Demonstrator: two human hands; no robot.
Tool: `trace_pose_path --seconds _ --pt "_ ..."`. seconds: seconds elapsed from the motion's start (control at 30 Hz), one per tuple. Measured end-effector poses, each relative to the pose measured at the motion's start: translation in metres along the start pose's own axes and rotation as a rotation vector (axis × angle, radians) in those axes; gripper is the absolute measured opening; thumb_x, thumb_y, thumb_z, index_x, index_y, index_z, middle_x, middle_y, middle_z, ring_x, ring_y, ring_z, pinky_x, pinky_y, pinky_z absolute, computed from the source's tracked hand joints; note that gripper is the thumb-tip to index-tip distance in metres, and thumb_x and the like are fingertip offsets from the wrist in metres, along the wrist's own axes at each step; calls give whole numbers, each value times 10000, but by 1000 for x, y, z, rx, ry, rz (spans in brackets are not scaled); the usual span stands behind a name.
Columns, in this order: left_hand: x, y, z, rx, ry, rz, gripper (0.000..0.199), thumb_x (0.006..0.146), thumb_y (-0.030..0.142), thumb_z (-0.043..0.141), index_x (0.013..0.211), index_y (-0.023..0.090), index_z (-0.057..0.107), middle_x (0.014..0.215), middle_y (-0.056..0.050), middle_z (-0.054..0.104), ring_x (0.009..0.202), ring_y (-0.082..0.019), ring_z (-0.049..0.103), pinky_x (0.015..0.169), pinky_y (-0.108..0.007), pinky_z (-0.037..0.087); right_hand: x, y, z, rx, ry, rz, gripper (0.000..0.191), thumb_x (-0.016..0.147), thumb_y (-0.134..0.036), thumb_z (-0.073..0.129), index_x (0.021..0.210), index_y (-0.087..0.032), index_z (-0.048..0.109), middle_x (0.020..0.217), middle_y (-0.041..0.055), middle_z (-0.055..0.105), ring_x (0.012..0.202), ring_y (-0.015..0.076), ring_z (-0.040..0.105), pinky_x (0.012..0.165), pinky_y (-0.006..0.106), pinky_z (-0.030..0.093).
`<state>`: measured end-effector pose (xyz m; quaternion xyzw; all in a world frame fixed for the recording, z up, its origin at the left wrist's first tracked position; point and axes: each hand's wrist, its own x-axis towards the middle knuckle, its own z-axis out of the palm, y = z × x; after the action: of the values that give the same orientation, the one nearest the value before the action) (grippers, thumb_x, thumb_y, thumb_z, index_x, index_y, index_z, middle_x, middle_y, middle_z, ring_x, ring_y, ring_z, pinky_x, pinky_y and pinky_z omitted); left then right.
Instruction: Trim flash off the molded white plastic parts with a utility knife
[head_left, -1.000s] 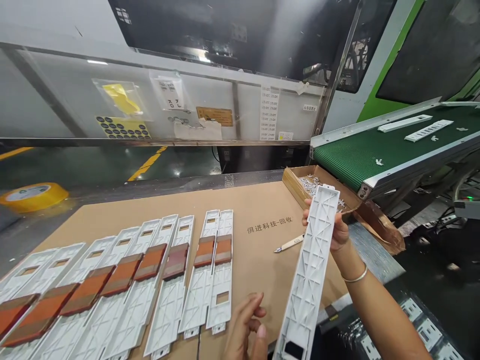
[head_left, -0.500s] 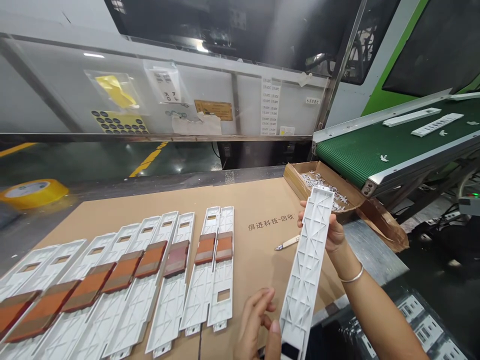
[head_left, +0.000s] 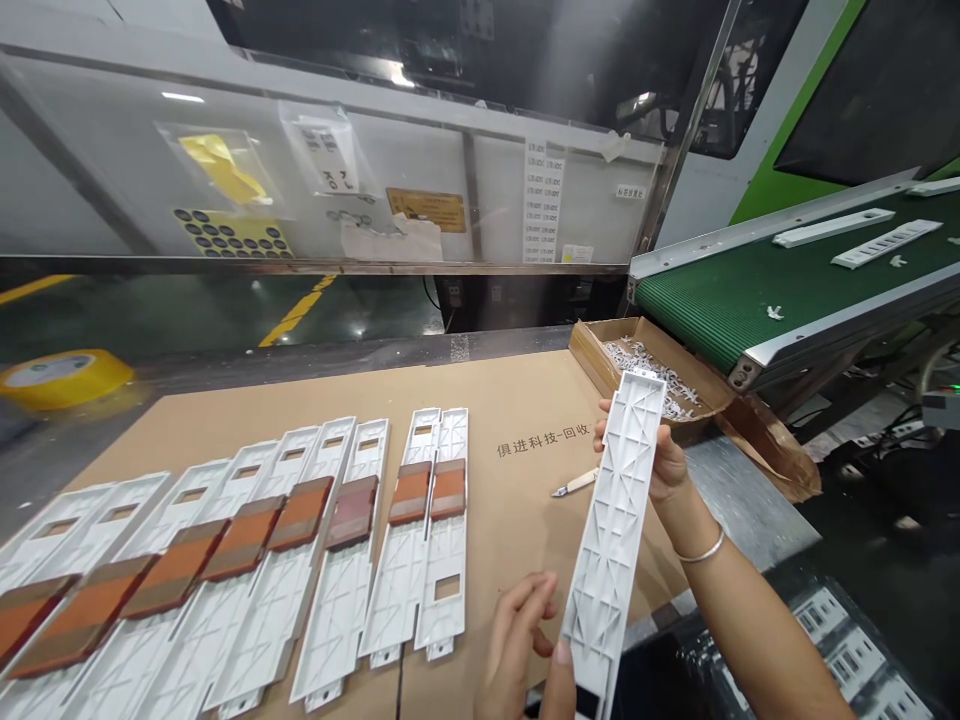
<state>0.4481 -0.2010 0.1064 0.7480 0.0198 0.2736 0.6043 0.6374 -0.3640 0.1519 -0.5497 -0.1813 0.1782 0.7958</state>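
My right hand (head_left: 666,468) grips a long white plastic panel (head_left: 616,530) near its upper end, with the thumb side partly behind it. The panel is tilted upright, and its ribbed face points towards me. By the panel's lower left edge is my left hand (head_left: 517,640). Its thumb touches or nearly touches that edge, while the other fingers are loosely bent and apart from the panel. To the left lies a row of similar white ribbed panels (head_left: 337,610), crossed by orange-brown blocks (head_left: 410,492). A pale-handled craft knife (head_left: 576,483) rests on the cardboard beside the held panel.
Brown cardboard (head_left: 510,400) covers the bench. At the back right, an open carton (head_left: 592,350) contains small white pieces, below a green conveyor belt (head_left: 720,300) carrying white parts. A yellow tape roll (head_left: 67,378) stands at left. Bagged white parts (head_left: 840,640) lie low at right.
My left hand has shifted slightly right, its thumb closer to the panel's edge. The panel stays in my right hand almost unmoved. The camera view has shifted slightly.
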Motion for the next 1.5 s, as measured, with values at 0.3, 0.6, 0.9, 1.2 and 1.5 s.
trace_pose_path --seconds 0.3,0.6,0.9,1.2,1.5 --pt "4 -18 10 21 -149 -194 568 856 445 528 1348 177 434 1324 -148 507 1235 -276 468 1018 -427 378 6 8 31 -333 83 -64 618 841 -728 364 1131 -220 563 1069 114 658 875 230 652 720 370 532" --pt "55 -8 -42 -919 40 -833 475 720 461 656 1086 157 656 967 -112 703 858 -214 652 749 -283 538 0 70 6 -1200 68 -99 314 910 -370 521 1130 -154 581 1189 135 576 1187 285 469 1029 556 296" --pt "62 -24 -56 -1322 88 -841 509 618 573 737 920 164 709 595 -13 609 361 -73 445 289 -174 363 -20 99 -7 -1456 23 -254 178 926 -152 435 930 -130 612 904 79 614 923 218 568 896 454 415" --pt "75 -37 -65 -1484 362 -601 509 959 448 244 889 176 668 639 5 625 451 -54 535 428 -145 454 -105 67 87 -962 -65 -220 221 998 -231 294 1059 -227 507 719 -20 541 638 99 556 634 205 455" --pt "73 -47 -58 -1589 177 -475 249 860 359 553 995 177 658 640 37 633 474 -47 559 454 -130 459 -136 87 130 -820 -150 -3 352 1011 -386 223 806 -226 460 562 -59 453 473 85 446 475 201 337"
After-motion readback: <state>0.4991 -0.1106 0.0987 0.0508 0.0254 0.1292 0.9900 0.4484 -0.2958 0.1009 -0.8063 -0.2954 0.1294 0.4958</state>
